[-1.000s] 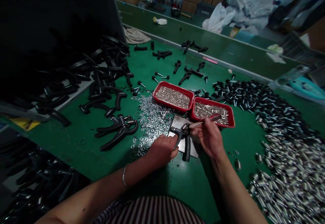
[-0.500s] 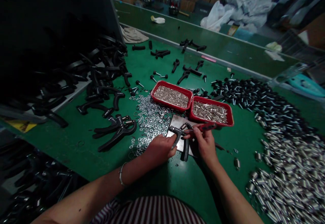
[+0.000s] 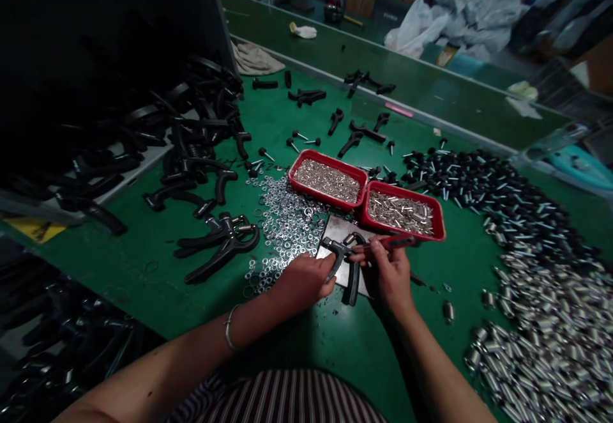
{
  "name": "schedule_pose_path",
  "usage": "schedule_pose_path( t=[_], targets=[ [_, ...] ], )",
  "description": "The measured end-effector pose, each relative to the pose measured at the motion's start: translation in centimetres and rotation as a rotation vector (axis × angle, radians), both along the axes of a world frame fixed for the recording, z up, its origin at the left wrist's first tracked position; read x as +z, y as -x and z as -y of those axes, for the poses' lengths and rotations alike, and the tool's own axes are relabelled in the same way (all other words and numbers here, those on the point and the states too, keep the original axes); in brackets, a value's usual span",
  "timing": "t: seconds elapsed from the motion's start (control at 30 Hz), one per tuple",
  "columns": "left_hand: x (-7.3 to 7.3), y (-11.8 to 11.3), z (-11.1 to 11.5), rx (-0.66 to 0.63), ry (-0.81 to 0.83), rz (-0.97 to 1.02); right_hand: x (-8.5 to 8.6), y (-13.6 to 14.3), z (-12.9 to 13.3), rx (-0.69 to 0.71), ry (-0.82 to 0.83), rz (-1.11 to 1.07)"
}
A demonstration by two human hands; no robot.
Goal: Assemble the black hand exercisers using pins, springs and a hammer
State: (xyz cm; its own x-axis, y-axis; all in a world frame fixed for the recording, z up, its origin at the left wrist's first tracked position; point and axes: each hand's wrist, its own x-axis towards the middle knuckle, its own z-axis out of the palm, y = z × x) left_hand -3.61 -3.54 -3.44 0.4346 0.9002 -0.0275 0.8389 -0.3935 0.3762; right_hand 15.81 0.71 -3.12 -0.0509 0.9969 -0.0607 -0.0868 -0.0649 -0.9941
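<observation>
Holding a black clamp [image 3: 353, 280] over a metal plate [image 3: 337, 227]: left hand [image 3: 306, 279] closed around one handle, right hand [image 3: 393, 277] pinching a red-handled tool [image 3: 400, 241] pointed at clamp's joint. Washers [image 3: 286, 226] left, red trays [image 3: 440, 222] just behind, springs [image 3: 546, 353] right.

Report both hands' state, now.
Left hand: closed, holding a black hand grip.
Right hand: closed, holding a red-handled tool.

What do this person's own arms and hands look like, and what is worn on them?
The left hand and right hand wear no gloves, and the forearms are without sleeves. A thin, silvery bracelet rings the left wrist; none shows on the right. Striped clothing shows below.
</observation>
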Motion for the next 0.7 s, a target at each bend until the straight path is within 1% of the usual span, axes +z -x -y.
schedule_pose_path(
  t=[0.23, 0.33, 0.5, 0.6, 0.7],
  targets=[
    [-0.1, 0.2, 0.0, -0.009, -0.006, 0.044, -0.2, -0.1, -0.2, 0.013, 0.018, -0.028],
    [-0.1, 0.3, 0.0, -0.015, -0.009, 0.056, -0.4, -0.1, -0.3, -0.005, 0.020, -0.034],
    [-0.1, 0.3, 0.0, -0.011, -0.021, 0.074, -0.3, -0.2, -0.2, 0.005, 0.000, 0.009],
    [-0.3, 0.3, 0.0, -0.015, -0.034, 0.058, 0.5, -0.4, 0.0, 0.049, -0.050, 0.126],
    [-0.6, 0.2, 0.1, -0.017, -0.055, 0.031, 1.7, -0.4, 0.2, 0.162, -0.198, 0.409]
  ],
)
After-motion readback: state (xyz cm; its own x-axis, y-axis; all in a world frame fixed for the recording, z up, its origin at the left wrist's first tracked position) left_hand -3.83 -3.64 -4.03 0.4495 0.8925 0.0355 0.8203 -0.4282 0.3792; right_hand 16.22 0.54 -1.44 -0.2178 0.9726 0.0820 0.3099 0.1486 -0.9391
